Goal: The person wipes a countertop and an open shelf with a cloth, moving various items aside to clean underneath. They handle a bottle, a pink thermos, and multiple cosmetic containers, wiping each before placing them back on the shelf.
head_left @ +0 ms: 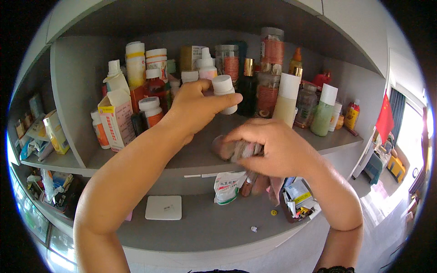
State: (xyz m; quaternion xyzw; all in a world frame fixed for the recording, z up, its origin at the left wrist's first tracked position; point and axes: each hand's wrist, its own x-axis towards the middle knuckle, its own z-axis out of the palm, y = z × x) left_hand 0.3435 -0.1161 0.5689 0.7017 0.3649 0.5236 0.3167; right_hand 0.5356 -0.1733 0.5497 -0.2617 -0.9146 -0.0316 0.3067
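My left hand (pixel 193 107) is closed around a small white bottle (pixel 223 85) with a white cap, held up in front of the shelf's jars. Beside it, lower and to the right, my right hand (pixel 277 148) grips a crumpled greyish-brown cloth (pixel 246 151), blurred by motion, over the shelf's front edge. Part of the cloth seems to hang below the hand. Behind my hands stand a dark bottle with a gold cap (pixel 248 68), a stack of clear jars with red labels (pixel 272 48) and a cream bottle with a white cap (pixel 287 100).
At left on the shelf (pixel 325 142) are an opened carton (pixel 117 120) and several pill bottles. A green bottle (pixel 322 120) stands at right. Below lie a white flat box (pixel 164 208), a white packet (pixel 227 186) and a bin of small items (pixel 300 200).
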